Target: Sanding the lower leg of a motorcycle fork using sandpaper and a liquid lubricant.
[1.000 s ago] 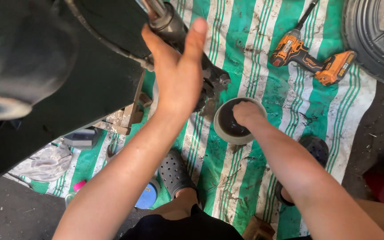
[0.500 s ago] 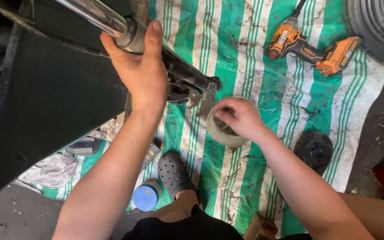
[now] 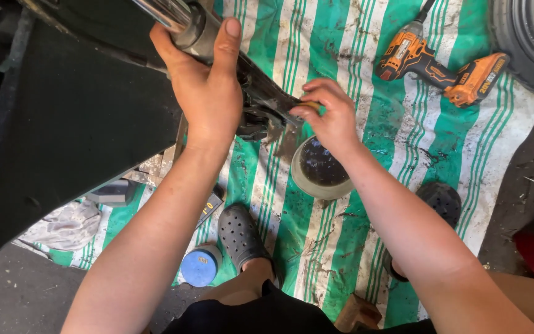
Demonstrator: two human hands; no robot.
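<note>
Chrome and grimy black metal fill the head view: the left hand (image 3: 208, 93) is wrapped around the fork leg (image 3: 183, 21) of a raised vehicle, thumb up along the dark sleeve just below the shiny tube, fingers closed behind it. The right hand (image 3: 332, 117) is closed in a pinch at the lower end of that leg, fingertips on the greasy bracket (image 3: 264, 102), with something small and yellowish between them (too little of it shows to name). Directly below the right hand sits a round tub (image 3: 319, 170) holding dark contents, on a green-and-white striped tarp (image 3: 366, 247) spread over the floor.

Judging by the grips, the step in hand is work on the fork's lower end, one hand steadying while the other applies or fits something; the next move would call for a steady hold above and fine fingertip work below.

Beyond the right hand lies an orange cordless drill (image 3: 440, 62), and a tyre (image 3: 529, 37) is cut off at the frame's corner. Near the left forearm are a blue lid (image 3: 199, 267) and a grey clog (image 3: 242, 238). The fork's upper end runs out of frame, and the left fingers are hidden behind the leg.
</note>
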